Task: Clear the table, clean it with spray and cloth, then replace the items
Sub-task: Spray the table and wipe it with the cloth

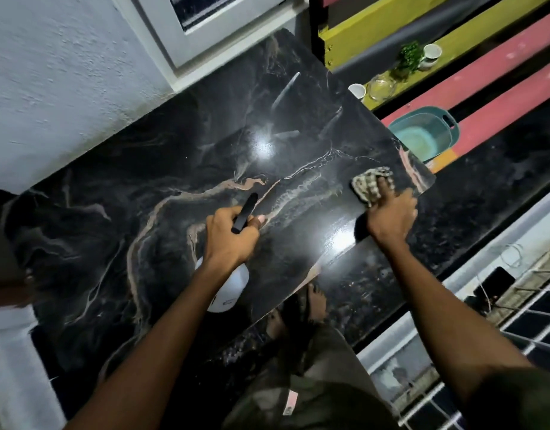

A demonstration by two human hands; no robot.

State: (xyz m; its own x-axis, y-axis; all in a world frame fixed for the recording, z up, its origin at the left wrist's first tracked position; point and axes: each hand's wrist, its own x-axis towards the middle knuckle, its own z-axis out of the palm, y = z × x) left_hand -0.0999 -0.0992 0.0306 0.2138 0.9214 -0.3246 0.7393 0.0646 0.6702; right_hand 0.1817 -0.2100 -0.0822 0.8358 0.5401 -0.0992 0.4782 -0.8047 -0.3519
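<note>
Spray bottle [228, 287] is gripped by left hand [230, 235] over bare table [143, 197]; cloth [371, 186] is pinned under right hand [391, 215] at the far-right corner. Risks: cloth pushed off that edge, bottle knocked against tabletop.

I see a dim scene; two white glare spots sit on the glossy bench [174, 169], one mid-bench, one at its near edge. Edges bend from the wide lens, and the far right is softly blurred.
</note>
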